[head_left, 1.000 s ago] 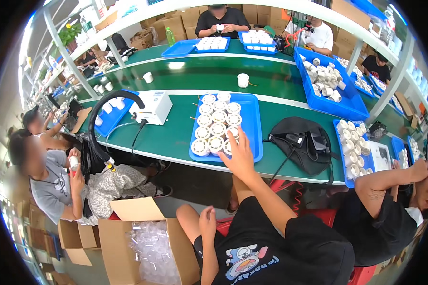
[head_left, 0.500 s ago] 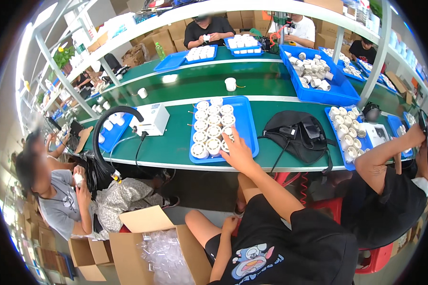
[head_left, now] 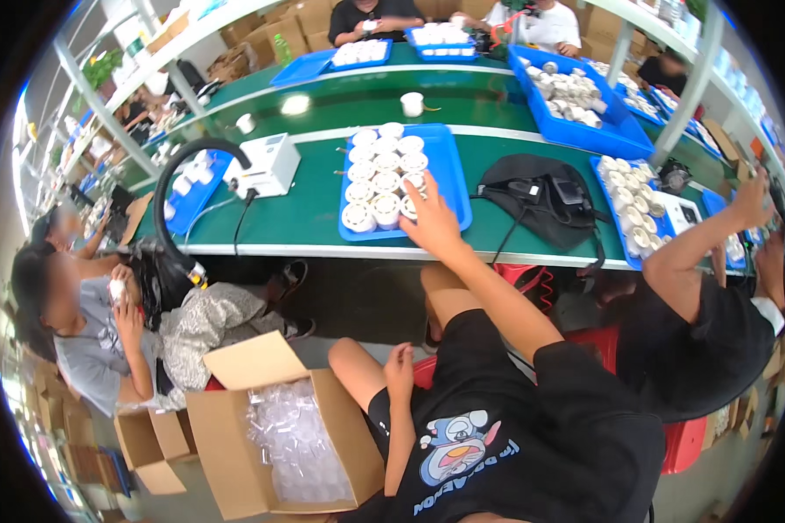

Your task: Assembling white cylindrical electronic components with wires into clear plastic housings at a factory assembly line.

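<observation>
My right hand [head_left: 434, 222] reaches over the near right corner of a blue tray [head_left: 445, 148]. Its thumb and fingers are around a white round plastic part [head_left: 412, 207] at the end of the front row. Several more such parts [head_left: 385, 184] stand close together in rows in that tray, and short wires stick out on the left side. Low over my lap, beside the open carton, my left hand [head_left: 399, 370] has its fingers curled in. Whatever it holds, if anything, is hidden.
An open carton [head_left: 283, 501] of clear plastic pieces stands at my left. A white box-shaped device [head_left: 275, 166] with a black hose [head_left: 160, 205] is left of the tray, a black bag [head_left: 532, 196] right of it. Co-workers sit on both sides and across the green bench [head_left: 323, 200].
The view has tilted down, so the bench sits higher in the picture. My right hand has closed in around the corner part. My left hand has risen off my lap.
</observation>
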A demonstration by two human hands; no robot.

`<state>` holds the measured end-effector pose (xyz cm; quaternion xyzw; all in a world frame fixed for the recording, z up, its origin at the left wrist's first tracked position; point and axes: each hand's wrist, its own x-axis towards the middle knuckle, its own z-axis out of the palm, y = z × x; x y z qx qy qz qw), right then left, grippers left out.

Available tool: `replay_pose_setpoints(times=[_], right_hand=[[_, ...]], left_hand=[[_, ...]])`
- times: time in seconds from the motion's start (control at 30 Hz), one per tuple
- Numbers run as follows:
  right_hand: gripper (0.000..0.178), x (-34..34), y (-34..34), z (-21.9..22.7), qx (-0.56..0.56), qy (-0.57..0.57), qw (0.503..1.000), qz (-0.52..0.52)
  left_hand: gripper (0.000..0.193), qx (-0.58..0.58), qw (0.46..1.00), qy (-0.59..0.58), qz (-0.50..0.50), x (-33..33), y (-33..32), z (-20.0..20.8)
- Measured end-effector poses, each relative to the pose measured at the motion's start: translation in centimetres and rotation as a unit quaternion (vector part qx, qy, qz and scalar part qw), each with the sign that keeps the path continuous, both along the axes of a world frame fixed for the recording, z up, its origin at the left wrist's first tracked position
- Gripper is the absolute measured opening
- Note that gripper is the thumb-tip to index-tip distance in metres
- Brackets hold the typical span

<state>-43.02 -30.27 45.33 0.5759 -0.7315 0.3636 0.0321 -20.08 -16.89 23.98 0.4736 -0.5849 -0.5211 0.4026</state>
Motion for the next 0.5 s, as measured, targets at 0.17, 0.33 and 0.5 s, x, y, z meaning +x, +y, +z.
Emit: replay_pose_setpoints(times=[0.17,0.33,0.5], right_hand=[[0.063,0.7,1.1,-1.4,-0.109,-0.012,0.994,0.001],[0.054,-0.7,0.1,-2.1,-0.088,-0.031,0.994,0.055],[0.059,-3.2,-0.6,0.9,-0.006,-0.005,0.996,0.085]], left_hand=[[0.022,0.014,0.982,0.034,0.184,5.4,2.3,0.7],[0.027,-0.018,0.946,-0.044,0.320,13.4,2.8,5.9],[0.023,-0.034,0.873,-0.107,0.475,22.1,3.7,3.0]])
